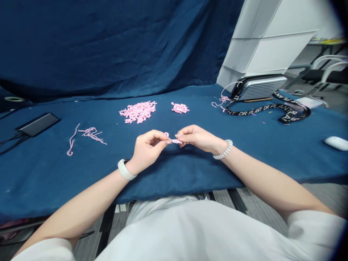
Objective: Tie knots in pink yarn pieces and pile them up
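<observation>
My left hand [148,146] and my right hand [195,137] meet above the blue cloth-covered table [190,174]. Between their fingertips, both pinch a small piece of pink cord [174,141] with a loop or knot at its top. A large heap of knotted pink cord pieces [138,111] lies beyond my left hand. A smaller heap [179,107] lies beyond my right hand. Two loose lengths of pink cord [91,134] [71,141] lie further left.
A black phone-like slab [38,124] with cables sits at the left. Further right are a silver hard case [258,87], a black "DR PLANT" lanyard [261,110], a tangle of pink cord [221,101] and a white mouse [336,143]. Blue cloth hangs behind.
</observation>
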Motion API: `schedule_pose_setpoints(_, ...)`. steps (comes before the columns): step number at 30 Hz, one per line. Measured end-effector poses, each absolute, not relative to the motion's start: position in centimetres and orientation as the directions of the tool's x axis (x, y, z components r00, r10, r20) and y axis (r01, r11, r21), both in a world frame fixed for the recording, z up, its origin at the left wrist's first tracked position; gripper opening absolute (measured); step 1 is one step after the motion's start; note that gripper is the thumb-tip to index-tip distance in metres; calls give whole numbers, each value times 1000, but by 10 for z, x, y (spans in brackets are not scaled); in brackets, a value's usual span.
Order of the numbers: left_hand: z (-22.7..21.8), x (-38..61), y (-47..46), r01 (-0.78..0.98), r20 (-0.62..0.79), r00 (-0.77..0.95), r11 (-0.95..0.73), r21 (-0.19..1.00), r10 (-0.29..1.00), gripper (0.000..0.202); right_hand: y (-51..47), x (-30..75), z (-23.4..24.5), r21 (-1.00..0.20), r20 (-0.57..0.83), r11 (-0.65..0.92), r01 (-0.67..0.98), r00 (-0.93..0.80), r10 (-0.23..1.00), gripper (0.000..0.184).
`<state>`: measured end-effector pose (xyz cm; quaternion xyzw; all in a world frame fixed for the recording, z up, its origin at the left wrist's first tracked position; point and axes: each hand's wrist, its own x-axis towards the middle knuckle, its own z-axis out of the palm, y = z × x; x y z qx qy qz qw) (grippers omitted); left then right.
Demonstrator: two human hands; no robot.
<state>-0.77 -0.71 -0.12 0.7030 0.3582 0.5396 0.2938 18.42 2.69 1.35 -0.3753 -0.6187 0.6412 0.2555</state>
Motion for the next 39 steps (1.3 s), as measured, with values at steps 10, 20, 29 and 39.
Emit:
schedule_pose_setpoints(10, 0, -7, -8, 223, 587, 179, -614, 758, 790, 5, 26, 182, 13, -976, -219, -170, 138, -613, 759, 59)
schedule_pose_setpoints(20, -1, -8, -6, 189, 586, 158, -606, 772, 795, 6, 22, 181, 14, -982, -166, -62, 180, -647, 744, 45)
schedule_pose_setpoints(29, -1, -7, -7, 221, 549, 120, -562, 797, 827, 8, 18, 170, 13, -982, -170, -100, 159, -528, 832, 38)
schedule_pose_setpoints(39, -4, -9, -3, 183, 561, 75, -565, 805, 824, 9, 17, 171, 12, -994, -106, -92, 53, -535, 838, 45)
